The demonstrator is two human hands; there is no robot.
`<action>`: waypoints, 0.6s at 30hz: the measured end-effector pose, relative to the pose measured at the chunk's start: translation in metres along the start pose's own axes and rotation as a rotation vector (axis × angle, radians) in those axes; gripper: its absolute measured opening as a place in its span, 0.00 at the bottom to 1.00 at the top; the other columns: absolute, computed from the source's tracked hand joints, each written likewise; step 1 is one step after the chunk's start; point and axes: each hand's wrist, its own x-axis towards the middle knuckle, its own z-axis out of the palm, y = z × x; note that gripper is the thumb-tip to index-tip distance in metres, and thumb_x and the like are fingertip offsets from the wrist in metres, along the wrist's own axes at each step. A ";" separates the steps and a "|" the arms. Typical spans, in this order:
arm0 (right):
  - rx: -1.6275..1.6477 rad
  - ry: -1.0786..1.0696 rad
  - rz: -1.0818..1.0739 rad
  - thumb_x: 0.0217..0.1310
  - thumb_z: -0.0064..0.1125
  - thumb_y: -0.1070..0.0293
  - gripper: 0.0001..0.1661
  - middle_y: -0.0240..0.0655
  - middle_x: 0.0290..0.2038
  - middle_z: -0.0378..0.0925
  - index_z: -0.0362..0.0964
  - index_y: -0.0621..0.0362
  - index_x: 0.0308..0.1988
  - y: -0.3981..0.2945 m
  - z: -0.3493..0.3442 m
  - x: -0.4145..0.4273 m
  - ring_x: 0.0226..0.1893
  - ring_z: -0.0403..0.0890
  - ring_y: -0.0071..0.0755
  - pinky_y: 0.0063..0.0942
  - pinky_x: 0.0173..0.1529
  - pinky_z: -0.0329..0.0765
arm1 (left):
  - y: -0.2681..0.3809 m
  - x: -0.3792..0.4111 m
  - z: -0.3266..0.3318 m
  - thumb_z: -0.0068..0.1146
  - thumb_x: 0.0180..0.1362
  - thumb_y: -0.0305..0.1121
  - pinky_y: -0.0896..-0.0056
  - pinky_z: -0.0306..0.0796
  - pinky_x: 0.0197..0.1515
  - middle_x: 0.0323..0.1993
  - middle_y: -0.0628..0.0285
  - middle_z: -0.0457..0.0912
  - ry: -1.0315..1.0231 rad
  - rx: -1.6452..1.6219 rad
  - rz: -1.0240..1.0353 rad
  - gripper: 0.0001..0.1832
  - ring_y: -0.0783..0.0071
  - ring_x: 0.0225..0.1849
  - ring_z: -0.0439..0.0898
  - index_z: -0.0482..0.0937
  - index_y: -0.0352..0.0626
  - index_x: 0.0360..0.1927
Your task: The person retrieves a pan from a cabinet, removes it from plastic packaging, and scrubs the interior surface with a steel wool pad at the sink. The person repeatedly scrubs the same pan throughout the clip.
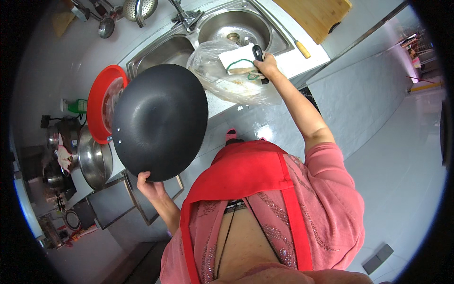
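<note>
A dark, round wok (161,120) is tilted in front of me at the left, its wide surface facing the camera. My left hand (150,186) grips its lower rim, thumb showing on the near face. At the counter edge by the sink, my right hand (267,65) is closed around a black-handled kitchen tool (258,52); its working end cannot be made out. Beneath that hand lie a clear plastic bag (212,58), a white card or sheet (236,56) and a green cord loop (237,61).
Behind stands a double steel sink (244,23) with a faucet (184,16). A red basin (95,103) and a steel bowl (94,159) are left of the wok. A wooden-handled rod (302,49) and a wooden cutting board (315,16) lie right of the sink.
</note>
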 end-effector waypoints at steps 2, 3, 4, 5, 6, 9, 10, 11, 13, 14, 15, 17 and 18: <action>-0.039 0.056 -0.009 0.45 0.67 0.63 0.28 0.61 0.40 0.79 0.73 0.74 0.42 0.015 0.011 -0.003 0.45 0.81 0.59 0.40 0.51 0.76 | -0.003 0.000 0.003 0.48 0.40 0.23 0.52 0.73 0.58 0.50 0.49 0.79 -0.002 0.005 -0.006 0.28 0.52 0.51 0.79 0.75 0.30 0.50; -0.090 0.059 0.000 0.45 0.69 0.63 0.29 0.60 0.40 0.79 0.71 0.73 0.44 0.016 0.015 -0.007 0.44 0.81 0.59 0.40 0.51 0.76 | -0.004 0.000 0.001 0.48 0.40 0.23 0.52 0.73 0.58 0.50 0.49 0.79 -0.002 0.004 -0.012 0.27 0.52 0.51 0.79 0.76 0.30 0.50; -0.104 0.096 -0.032 0.45 0.70 0.62 0.28 0.58 0.38 0.79 0.72 0.72 0.41 0.023 0.020 -0.010 0.42 0.81 0.58 0.40 0.48 0.76 | -0.005 0.002 0.000 0.48 0.40 0.23 0.52 0.72 0.58 0.50 0.49 0.79 -0.006 0.004 -0.019 0.27 0.52 0.51 0.79 0.76 0.29 0.49; -0.118 0.134 -0.065 0.45 0.72 0.60 0.27 0.56 0.35 0.80 0.72 0.72 0.39 0.029 0.023 -0.013 0.39 0.82 0.56 0.40 0.46 0.77 | -0.006 0.004 0.000 0.47 0.40 0.22 0.52 0.72 0.58 0.50 0.48 0.79 -0.011 0.004 -0.027 0.26 0.52 0.51 0.79 0.76 0.29 0.48; -0.128 0.118 -0.042 0.45 0.72 0.59 0.29 0.56 0.35 0.80 0.72 0.72 0.39 0.029 0.023 -0.017 0.39 0.82 0.57 0.41 0.46 0.77 | -0.005 0.004 0.004 0.47 0.40 0.22 0.51 0.72 0.58 0.50 0.48 0.79 -0.020 -0.003 -0.037 0.25 0.52 0.51 0.79 0.77 0.29 0.47; -0.182 0.118 -0.022 0.46 0.72 0.59 0.27 0.57 0.35 0.80 0.72 0.72 0.38 0.030 0.026 -0.020 0.39 0.82 0.58 0.41 0.46 0.77 | -0.006 0.006 0.013 0.47 0.40 0.22 0.51 0.73 0.58 0.48 0.48 0.80 -0.050 -0.013 -0.052 0.23 0.52 0.50 0.79 0.78 0.29 0.44; -0.193 0.105 -0.021 0.46 0.72 0.58 0.28 0.57 0.36 0.80 0.72 0.72 0.38 0.029 0.025 -0.019 0.40 0.81 0.58 0.42 0.47 0.77 | -0.007 0.009 0.011 0.47 0.40 0.22 0.51 0.73 0.58 0.48 0.48 0.80 -0.061 -0.009 -0.047 0.22 0.52 0.50 0.79 0.78 0.29 0.43; -0.211 0.088 -0.004 0.47 0.71 0.59 0.28 0.58 0.38 0.80 0.72 0.72 0.40 0.028 0.024 -0.017 0.41 0.81 0.58 0.42 0.48 0.77 | -0.008 0.011 0.009 0.47 0.40 0.22 0.51 0.73 0.57 0.48 0.48 0.80 -0.073 -0.004 -0.041 0.21 0.52 0.50 0.79 0.79 0.29 0.42; -0.248 0.046 0.031 0.49 0.69 0.60 0.28 0.59 0.40 0.79 0.71 0.73 0.42 0.016 0.018 -0.019 0.44 0.80 0.59 0.42 0.50 0.76 | -0.009 0.015 0.005 0.47 0.40 0.22 0.50 0.73 0.57 0.47 0.48 0.80 -0.073 0.003 -0.047 0.21 0.52 0.50 0.79 0.79 0.29 0.41; -0.251 0.036 0.028 0.50 0.66 0.61 0.25 0.60 0.40 0.79 0.73 0.73 0.40 0.017 0.020 -0.016 0.44 0.81 0.59 0.42 0.50 0.77 | -0.009 0.017 0.003 0.48 0.40 0.22 0.50 0.73 0.57 0.47 0.48 0.80 -0.073 0.007 -0.050 0.20 0.52 0.50 0.79 0.79 0.29 0.41; -0.267 0.022 0.025 0.50 0.65 0.62 0.24 0.60 0.40 0.79 0.74 0.73 0.39 0.013 0.018 -0.017 0.44 0.81 0.59 0.42 0.50 0.77 | -0.010 0.019 0.003 0.48 0.40 0.22 0.51 0.73 0.57 0.47 0.48 0.80 -0.094 0.002 -0.055 0.19 0.52 0.50 0.80 0.79 0.29 0.40; -0.297 -0.004 0.019 0.51 0.62 0.63 0.21 0.61 0.40 0.79 0.75 0.74 0.37 0.004 0.013 -0.017 0.44 0.81 0.59 0.42 0.49 0.77 | -0.012 0.021 0.003 0.48 0.41 0.22 0.52 0.74 0.57 0.47 0.48 0.80 -0.136 -0.006 -0.066 0.17 0.52 0.49 0.80 0.80 0.30 0.37; -0.337 -0.043 0.015 0.50 0.62 0.65 0.19 0.60 0.40 0.79 0.76 0.73 0.36 -0.002 0.011 -0.018 0.44 0.81 0.58 0.41 0.49 0.77 | -0.011 0.020 0.007 0.48 0.41 0.22 0.52 0.73 0.57 0.47 0.48 0.80 -0.119 -0.001 -0.071 0.17 0.52 0.49 0.80 0.79 0.30 0.37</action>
